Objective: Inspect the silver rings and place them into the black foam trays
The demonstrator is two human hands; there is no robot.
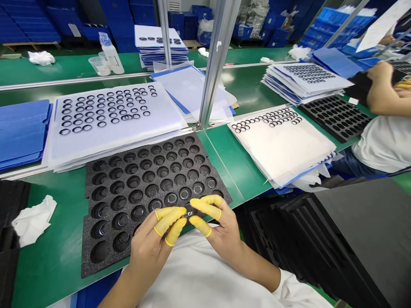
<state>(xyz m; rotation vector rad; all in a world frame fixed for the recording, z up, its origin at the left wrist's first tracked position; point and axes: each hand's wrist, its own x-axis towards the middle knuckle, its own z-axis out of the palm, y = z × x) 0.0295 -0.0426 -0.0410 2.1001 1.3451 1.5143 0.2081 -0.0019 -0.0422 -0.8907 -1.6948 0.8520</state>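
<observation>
Metal ring [189, 213] shows only as a thin sliver, mostly hidden between yellow finger cots [202, 205]. Left hand [149, 250] and right hand [221, 229] pinch it, fingers nearly closed, just above a black foam tray [128, 179].

Premises: factory production floor. Evidence: long green worktops [64, 66] in parallel rows, divided by aluminium posts [215, 64]; black foam trays [150, 171] and stacked sheets of small rings [105, 111] set out in batches; blue crates [135, 21] piled behind; yellow finger cots [205, 206] worn; a second worker [382, 145] at the adjoining station.
</observation>
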